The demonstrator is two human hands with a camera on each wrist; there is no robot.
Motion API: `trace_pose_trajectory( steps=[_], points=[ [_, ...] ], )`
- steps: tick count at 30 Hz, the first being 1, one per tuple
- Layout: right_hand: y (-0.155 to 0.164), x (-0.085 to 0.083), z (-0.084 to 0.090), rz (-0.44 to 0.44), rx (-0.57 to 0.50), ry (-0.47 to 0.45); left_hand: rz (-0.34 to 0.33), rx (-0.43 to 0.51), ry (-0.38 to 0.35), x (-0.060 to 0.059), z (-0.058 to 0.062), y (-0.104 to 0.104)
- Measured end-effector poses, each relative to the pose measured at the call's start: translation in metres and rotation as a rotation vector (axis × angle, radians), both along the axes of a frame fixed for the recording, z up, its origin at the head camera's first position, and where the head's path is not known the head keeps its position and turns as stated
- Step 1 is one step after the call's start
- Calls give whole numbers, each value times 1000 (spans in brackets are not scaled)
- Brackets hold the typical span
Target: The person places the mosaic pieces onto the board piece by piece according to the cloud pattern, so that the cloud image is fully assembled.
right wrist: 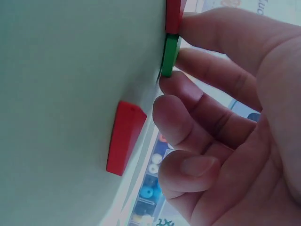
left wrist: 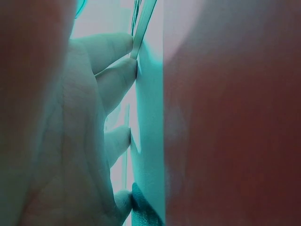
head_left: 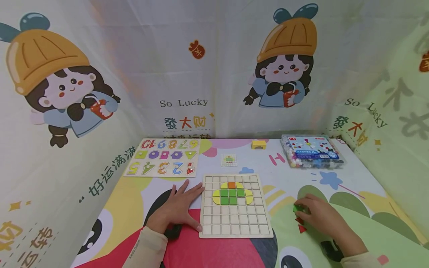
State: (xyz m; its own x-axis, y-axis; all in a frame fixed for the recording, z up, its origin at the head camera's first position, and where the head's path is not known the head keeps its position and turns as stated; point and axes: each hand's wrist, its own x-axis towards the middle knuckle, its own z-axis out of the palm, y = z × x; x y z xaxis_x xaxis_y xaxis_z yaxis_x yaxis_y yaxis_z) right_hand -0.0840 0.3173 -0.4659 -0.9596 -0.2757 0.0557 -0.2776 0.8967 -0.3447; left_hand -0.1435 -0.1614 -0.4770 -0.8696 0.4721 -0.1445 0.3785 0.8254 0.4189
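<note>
A wooden grid board (head_left: 211,225) lies on the patterned cloth. On it sit several green squares (head_left: 232,201), an orange square (head_left: 231,185) and several yellow rounded pieces (head_left: 249,197). My left hand (head_left: 179,206) is spread beside the board, with index fingertip and thumb at its left edge. To the board's right, my right hand (head_left: 315,212) pinches a small green piece (right wrist: 169,55) between thumb and fingers, low over the cloth. One red piece (right wrist: 174,16) touches the thumb tip; another red triangular piece (right wrist: 126,139) lies nearer me.
A small card (head_left: 229,160) with a grid picture lies behind the board. At the back left is a number puzzle board (head_left: 161,163), at the back right a clear bead box (head_left: 313,152). A yellow arch block (head_left: 259,144) stands at the rear.
</note>
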Motion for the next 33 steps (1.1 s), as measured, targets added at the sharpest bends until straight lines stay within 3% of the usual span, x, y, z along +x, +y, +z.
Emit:
trace_pose_trajectory(
  steps=[12,20,28,33],
  points=[
    [-2,-2,8,6,-32,88,3,3,5,0,-1,0],
    [-20,-17,19,132,-91,246,5,-5,-4,0,0,-1],
    [-56,-33,31,244,-131,144,7,-12,-10,-1,-2,-1],
    [-81,-45,34,287,-98,90,3,-16,-5,-1,-2,0]
  ],
)
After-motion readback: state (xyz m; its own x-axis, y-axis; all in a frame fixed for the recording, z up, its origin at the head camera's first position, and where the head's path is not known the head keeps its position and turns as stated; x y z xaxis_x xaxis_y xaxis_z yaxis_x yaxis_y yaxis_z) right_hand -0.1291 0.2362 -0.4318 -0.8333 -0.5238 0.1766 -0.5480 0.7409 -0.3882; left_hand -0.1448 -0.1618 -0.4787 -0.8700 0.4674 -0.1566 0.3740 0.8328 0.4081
